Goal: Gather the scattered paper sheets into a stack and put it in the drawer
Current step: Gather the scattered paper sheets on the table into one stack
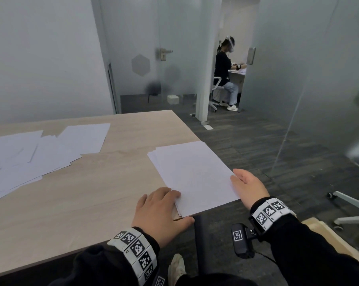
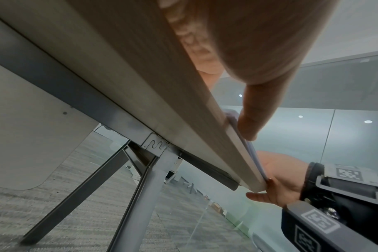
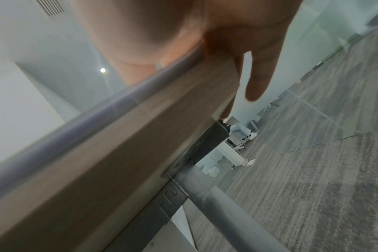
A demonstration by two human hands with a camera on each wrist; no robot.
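A stack of white paper sheets (image 1: 193, 174) lies at the near right corner of the wooden table (image 1: 92, 203), its right side hanging over the table's edge. My left hand (image 1: 164, 205) rests on the table with its fingers against the stack's left edge. Its thumb (image 2: 248, 119) lies along the near edge. My right hand (image 1: 246, 185) lies flat with straight fingers on the stack's right edge, beside the table corner (image 3: 227, 71). Several loose sheets (image 1: 40, 155) lie spread over the table's left side. No drawer is in view.
Frosted glass walls and a glass door (image 1: 164, 54) stand behind the table. An office chair's base (image 1: 349, 205) is on the floor at the right. A person (image 1: 226, 75) sits at a desk in the far room. Metal table legs (image 2: 140, 196) stand under the corner.
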